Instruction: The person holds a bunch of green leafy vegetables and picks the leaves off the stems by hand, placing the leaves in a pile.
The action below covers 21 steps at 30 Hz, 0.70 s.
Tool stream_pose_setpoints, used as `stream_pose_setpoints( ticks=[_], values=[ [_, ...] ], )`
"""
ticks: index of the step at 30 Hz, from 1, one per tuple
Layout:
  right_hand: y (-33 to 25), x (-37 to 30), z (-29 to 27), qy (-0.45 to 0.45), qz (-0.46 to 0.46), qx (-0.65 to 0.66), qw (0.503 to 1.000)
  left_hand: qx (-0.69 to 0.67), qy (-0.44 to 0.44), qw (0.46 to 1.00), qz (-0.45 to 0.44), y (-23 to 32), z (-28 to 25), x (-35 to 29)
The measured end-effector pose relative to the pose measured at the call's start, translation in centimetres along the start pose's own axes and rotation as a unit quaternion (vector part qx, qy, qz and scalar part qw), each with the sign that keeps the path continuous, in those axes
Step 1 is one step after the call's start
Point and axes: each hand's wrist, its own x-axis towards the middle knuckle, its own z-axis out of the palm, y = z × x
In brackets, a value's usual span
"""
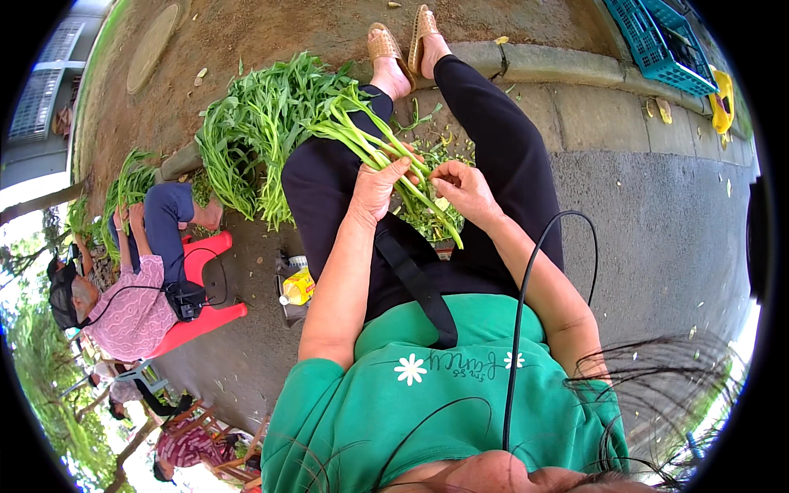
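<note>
Hair (616, 481) foremost; green stems (362, 140) (held) slant lower-right.

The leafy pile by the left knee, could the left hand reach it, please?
Probably yes: the leafy pile lies just past the left knee, uncovered, though the left hand holds green stems.

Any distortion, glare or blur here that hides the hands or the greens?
Head view: fisheye curves the curb near the rim, corners black; head view: daylight blows out white at the far left; head view: left hand, right hand and green stems look reasonably sharp, free of glare.
</note>
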Motion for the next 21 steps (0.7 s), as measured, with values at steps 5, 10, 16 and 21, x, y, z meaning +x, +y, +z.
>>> stream_pose_setpoints(
  ticks=[5, 10, 16, 21],
  values=[
    [0.5, 0.08, -0.02, -0.005, -0.005, -0.029, 1.0, 0.013, 0.004, 1.0, 0.017, -0.31, 0.51, 0.04],
    [0.32, 0.05, 0.01, -0.007, -0.003, -0.024, 1.0, 0.018, -0.007, 1.0, 0.018, -0.39, 0.51, 0.05],
    [0.44, 0.15, -0.1, -0.01, 0.007, -0.008, 1.0, 0.025, -0.033, 0.999, 0.016, -0.47, 0.27, 0.08],
    [0.2, 0.15, -0.09, -0.005, 0.016, -0.001, 1.0, 0.024, -0.039, 0.999, 0.016, -0.46, 0.27, 0.1]
  ],
)
